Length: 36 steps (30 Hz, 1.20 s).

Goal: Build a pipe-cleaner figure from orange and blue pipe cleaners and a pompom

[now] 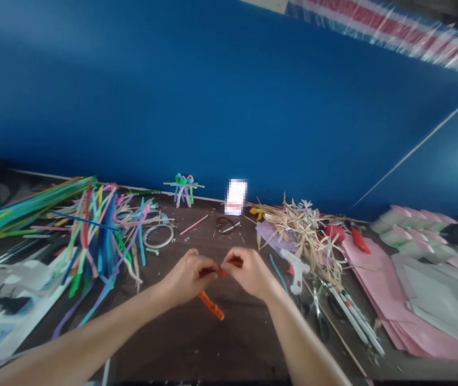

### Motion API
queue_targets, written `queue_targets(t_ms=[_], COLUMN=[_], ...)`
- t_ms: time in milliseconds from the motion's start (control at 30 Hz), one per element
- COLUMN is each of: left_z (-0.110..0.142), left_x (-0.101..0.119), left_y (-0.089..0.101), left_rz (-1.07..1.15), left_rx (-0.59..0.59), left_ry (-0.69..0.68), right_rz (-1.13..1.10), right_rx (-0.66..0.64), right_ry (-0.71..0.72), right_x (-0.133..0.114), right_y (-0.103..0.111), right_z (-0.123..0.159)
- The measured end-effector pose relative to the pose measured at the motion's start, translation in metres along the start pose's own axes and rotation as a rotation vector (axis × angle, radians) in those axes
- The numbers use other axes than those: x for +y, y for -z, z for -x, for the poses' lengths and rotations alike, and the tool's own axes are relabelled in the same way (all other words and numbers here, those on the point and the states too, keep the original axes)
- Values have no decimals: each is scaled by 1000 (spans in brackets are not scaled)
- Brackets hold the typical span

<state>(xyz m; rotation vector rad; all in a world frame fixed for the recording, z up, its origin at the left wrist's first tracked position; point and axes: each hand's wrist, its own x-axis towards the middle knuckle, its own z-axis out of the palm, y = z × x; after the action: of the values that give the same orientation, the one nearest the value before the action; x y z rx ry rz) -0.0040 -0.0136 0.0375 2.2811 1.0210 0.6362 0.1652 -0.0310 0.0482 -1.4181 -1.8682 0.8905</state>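
Observation:
An orange pipe cleaner [211,305] runs between my two hands above the dark table [164,332]. My left hand [190,273] pinches it between thumb and fingertips, and one fuzzy end hangs below that hand. Close beside it, my right hand [247,271] is closed in a pinch on the same pipe cleaner, a bit of orange showing at its fingertips and inside the curled fingers. The fingertips of both hands nearly meet. How the part between them is bent is too small to tell.
Bundles of coloured pipe cleaners [100,230] and a power strip [15,316] lie at left. A small pipe-cleaner figure [182,187] stands at the back. On the right are a white glue gun [297,269], scissors [317,311], dried strips [305,225] and pink sheets [389,300].

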Motion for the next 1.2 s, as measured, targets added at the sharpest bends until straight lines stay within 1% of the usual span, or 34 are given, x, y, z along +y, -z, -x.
queue_targets(t_ms=[67,133,233,300,433,567,667,767,867,1000,1200], left_z=[2,4,7,8,7,5,3,1,-1,-1,0], left_x=[1,1,-3,-7,-9,-8,-9,-12,-14,-15,-17], left_y=[1,-1,-6,-12,-19,-22,-22,-20,-19,-21,-26], left_rz=[57,114,228,277,301,347,400,551,686,668,530], left_rx=[17,50,96,124,180,199,158,92,48,32,72], left_ry=[49,83,128,166,212,243,268,289,343,402,338], right_rz=[-178,-299,-382,-360,-232,-110,-35,18,49,74,128], right_rx=[-61,-92,-63,-16,65,117,158,181,174,143,134], right_ry=[-90,-154,-195,-174,-113,-111,-117,-103,-89,-94,-74], right_x=[7,12,13,12,11,13,16,17,19,20,16], right_y=[-2,-6,-14,-19,-27,-32,-35,-35,-34,-33,-35], right_z=[-5,-6,-3,0,5,7,9,10,11,10,13])
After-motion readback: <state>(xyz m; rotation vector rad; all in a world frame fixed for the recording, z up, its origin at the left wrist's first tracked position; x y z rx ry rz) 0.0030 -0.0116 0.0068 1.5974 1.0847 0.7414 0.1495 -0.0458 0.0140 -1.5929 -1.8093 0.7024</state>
